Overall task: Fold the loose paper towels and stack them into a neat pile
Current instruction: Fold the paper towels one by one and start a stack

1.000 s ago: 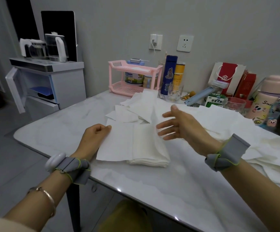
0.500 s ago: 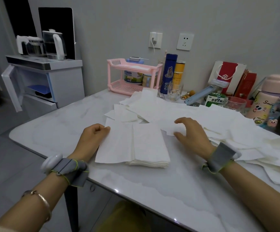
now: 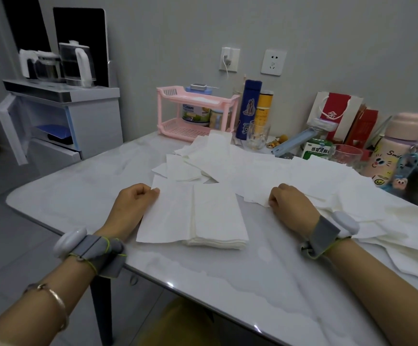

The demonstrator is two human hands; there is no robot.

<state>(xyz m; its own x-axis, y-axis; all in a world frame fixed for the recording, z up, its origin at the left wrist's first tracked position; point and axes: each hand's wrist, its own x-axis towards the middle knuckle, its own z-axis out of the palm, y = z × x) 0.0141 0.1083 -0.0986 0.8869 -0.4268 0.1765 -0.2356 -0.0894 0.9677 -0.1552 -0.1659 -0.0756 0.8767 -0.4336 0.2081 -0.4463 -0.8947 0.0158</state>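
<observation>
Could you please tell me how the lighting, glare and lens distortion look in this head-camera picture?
Head view: dim, cool, even light, soft shadows only; small glints on the table's near edge; wide-angle bending tilts the white cabinet at left and stretches both forearms; the left hand pinching the top sheet and the right hand pinching a loose towel look sharp; the farther loose towels wash out.

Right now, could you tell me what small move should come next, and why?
Probably fold the open flap rightward onto the pile with the left hand, which grips its left edge; it lies unfolded beside the pile. The right hand pinches the next loose towel.
</observation>
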